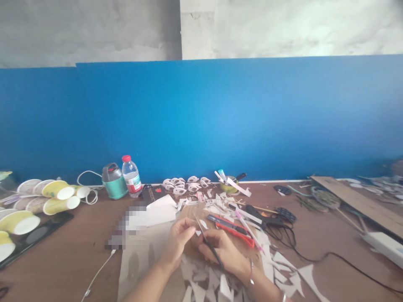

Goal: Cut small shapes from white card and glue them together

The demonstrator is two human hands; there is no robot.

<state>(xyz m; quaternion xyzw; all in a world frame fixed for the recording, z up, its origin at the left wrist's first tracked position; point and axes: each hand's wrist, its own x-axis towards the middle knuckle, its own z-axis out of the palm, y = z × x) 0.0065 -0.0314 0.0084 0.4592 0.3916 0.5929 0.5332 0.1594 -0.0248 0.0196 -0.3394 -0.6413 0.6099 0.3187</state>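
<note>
My left hand (181,239) is closed, thumb and forefinger pinched at the edge of a small white piece (197,233) that looks like paper or thin foam. Close on its right, my right hand (220,247) grips a dark-handled cutting tool (201,228). Its slim metal blade points up and away, beside the white piece; whether it is a knife or one half of scissors I cannot tell. Under both hands lies a brown board (189,251) strewn with white offcuts (200,289). A red utility knife (234,231) rests just beyond my right hand.
Several white cut-out shapes (179,190) sit at the back. A bottle (132,178) and a teal container (116,184) stand by the blue partition (201,121). Paper cups (27,224) lie left. A black cable (315,256) and a power strip (384,247) are right.
</note>
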